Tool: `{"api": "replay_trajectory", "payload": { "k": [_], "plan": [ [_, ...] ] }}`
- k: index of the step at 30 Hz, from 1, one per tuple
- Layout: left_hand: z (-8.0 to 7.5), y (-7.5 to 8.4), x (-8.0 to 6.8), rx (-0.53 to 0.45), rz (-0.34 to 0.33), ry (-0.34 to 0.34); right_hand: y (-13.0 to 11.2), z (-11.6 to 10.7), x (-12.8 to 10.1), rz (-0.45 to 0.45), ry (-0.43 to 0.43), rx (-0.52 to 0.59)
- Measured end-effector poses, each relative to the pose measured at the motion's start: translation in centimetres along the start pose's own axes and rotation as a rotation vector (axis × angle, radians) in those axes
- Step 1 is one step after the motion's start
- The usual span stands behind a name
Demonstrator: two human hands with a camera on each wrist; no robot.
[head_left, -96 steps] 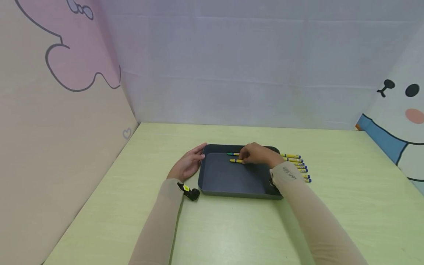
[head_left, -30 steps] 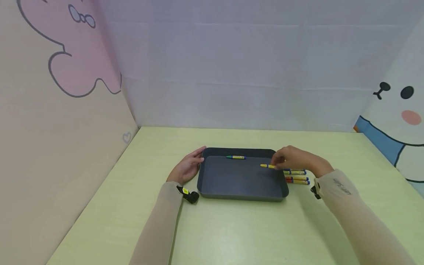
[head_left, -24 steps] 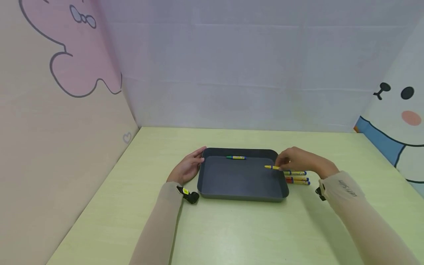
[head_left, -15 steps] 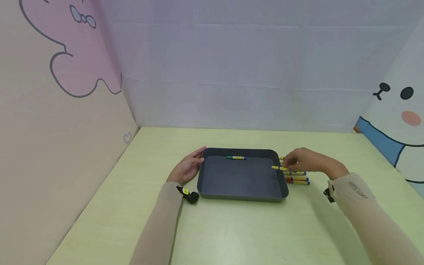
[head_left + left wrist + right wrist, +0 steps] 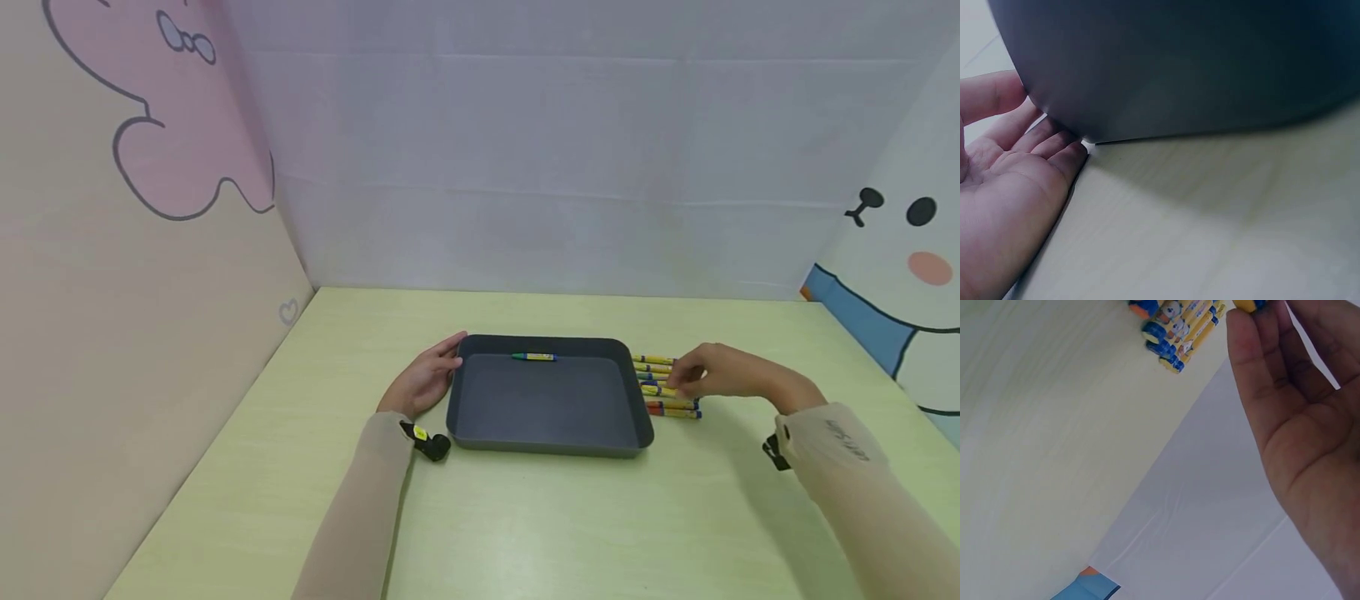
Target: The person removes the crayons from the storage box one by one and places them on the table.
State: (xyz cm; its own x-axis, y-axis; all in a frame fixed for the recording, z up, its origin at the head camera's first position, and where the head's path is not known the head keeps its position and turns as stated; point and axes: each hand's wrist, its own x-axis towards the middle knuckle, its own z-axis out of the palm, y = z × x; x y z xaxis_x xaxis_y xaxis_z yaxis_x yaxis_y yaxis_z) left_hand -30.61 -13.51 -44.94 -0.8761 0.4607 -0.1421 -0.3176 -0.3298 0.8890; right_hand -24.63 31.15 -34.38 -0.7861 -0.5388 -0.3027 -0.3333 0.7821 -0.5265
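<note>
Our left hand (image 5: 422, 382) rests open-fingered against the dark tray's (image 5: 547, 443) left wall. Our right hand (image 5: 712, 377) pinches a yellow crayon (image 5: 654, 389) among the crayon row (image 5: 667, 408) on the worktop (image 5: 525, 517); farther back, a green crayon (image 5: 534, 357) lies in the tray.

Head view overhead (wrist views close)

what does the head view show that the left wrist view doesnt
Only the head view shows the green crayon lying inside the tray by its far wall, the row of crayons on the table right of the tray, and the right hand at that row. Only the left wrist view shows, close up, the left hand's fingers touching the tray's outer wall. Both show the left hand, the dark tray and the green table.
</note>
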Motion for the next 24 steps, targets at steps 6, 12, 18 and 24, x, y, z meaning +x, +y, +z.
{"api": "replay_trajectory", "payload": {
  "k": [6, 12, 18, 24],
  "plan": [
    [0.1, 0.0, 0.0, -0.004, -0.002, 0.01, 1.0, 0.4, -0.5, 0.016, -0.035, 0.074],
    [0.0, 0.1, 0.1, 0.001, 0.005, 0.011, 2.0, 1.2, -0.2, 0.055, -0.048, 0.101],
    [0.0, 0.1, 0.1, 0.003, 0.006, 0.005, 2.5, 2.0, 0.2, 0.047, -0.056, 0.092],
    [0.1, 0.0, 0.0, -0.018, 0.008, 0.006, 2.6, 2.5, 0.4, 0.046, -0.049, 0.085]
  ]
}}
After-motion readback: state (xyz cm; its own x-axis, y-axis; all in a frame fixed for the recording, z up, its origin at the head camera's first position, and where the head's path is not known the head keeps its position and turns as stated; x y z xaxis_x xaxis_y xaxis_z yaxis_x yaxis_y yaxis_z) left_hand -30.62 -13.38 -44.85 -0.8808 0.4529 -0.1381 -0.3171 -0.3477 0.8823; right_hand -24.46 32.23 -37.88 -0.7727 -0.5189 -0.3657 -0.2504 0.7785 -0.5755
